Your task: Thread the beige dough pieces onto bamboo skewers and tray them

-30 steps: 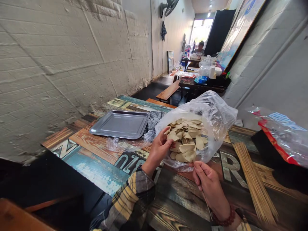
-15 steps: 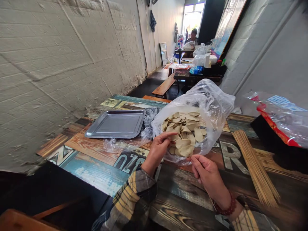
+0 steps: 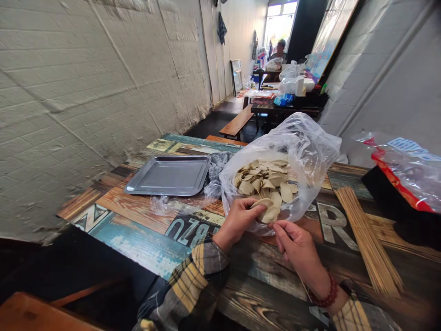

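Observation:
A clear plastic bag point(image 3: 310, 138) lies open on the table, full of thin beige oval slices point(image 3: 262, 172). At the bag's near edge my left hand point(image 3: 237, 220) pinches a beige slice point(image 3: 263, 203) between thumb and fingers. Close to its right, my right hand point(image 3: 298, 246) is closed on a thin bamboo skewer point(image 3: 303, 286), whose rear end runs back under the wrist. Another slice point(image 3: 270, 215) sits right at my right fingertips; whether the skewer passes through it I cannot tell.
A metal tray point(image 3: 168, 177) rests left of the bag, with a grey cloth point(image 3: 218, 165) beside it. Loose bamboo skewers point(image 3: 368, 239) lie at right, near a black box point(image 3: 389, 193) with plastic packaging. Behind are a bench point(image 3: 237, 122), cluttered tables and a seated person point(image 3: 279, 50).
My left hand has gone from pointing over the slices to pinching one at the bag's near edge. My right hand stays almost in place with the skewer. The view has shifted slightly.

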Motion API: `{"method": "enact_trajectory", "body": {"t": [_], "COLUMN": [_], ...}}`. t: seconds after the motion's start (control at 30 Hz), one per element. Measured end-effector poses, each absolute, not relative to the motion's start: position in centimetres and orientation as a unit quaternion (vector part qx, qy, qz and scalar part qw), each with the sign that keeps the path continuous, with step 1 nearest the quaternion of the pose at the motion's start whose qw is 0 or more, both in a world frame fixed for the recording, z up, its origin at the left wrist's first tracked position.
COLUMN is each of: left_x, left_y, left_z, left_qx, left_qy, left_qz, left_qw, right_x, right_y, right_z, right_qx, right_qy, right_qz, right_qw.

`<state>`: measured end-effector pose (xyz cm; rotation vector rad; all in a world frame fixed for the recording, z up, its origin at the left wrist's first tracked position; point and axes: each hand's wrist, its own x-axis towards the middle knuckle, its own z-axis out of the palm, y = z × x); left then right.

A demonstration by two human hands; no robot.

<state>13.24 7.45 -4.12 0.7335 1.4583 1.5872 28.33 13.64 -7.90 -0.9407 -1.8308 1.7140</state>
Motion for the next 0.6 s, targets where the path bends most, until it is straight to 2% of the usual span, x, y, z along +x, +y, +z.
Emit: {"method": "enact_trajectory", "body": {"t": [0.2,0.6], "left_x": [13.35,13.09], "left_y": [7.54,7.63], "left_z": [-4.21,-4.73], "left_qx": [0.279,0.275], "left_qy": [0.586,0.581], "left_qz": [0.638,0.654], "left_qw": [0.414,0.399], "right_x": [28.19,28.58], "right_y": [13.92,13.95], "right_z": [-8.03,-8.64], "right_qx": [-0.349,-0.361], "right_qy": [-0.642,-0.665], "right_qz": [0.64,0.605], "right_qw": [0.238,0.246]}}
